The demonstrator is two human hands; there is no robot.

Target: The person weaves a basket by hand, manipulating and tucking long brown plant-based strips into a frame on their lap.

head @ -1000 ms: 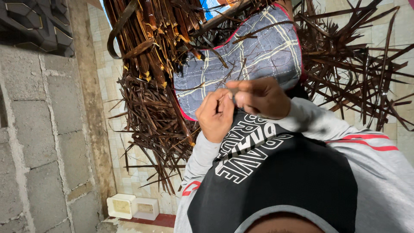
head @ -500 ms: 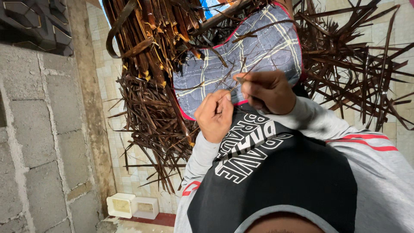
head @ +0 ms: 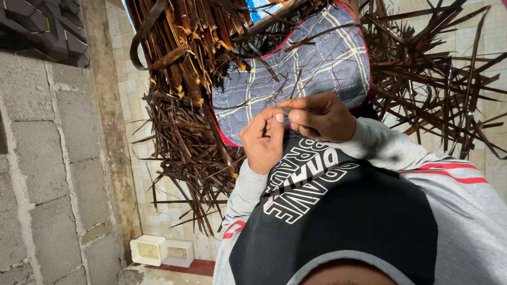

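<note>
Both hands are meeting again at frame centre: left hand (head: 264, 140) and right hand (head: 322, 116) are pinching a thin dark leaf strip (head: 285, 110) between fingertips, over the checked cloth (head: 296, 68). Right hand is closing back in, so the stripping is continuing.

Black top (head: 338, 227) with big white blocky lettering across the chest, letters striped through with thin black lines. Grey collar band at the neck. Long light-grey sleeves (head: 454, 211), raglan style, a bit speckled near the wrist. Thin red stripes across the one sleeve, and a small red-outlined mark on the other sleeve (head: 235, 228) down by the elbow. Both hands (head: 296, 126) bare, no gloves, no rings or watch showing.
</note>
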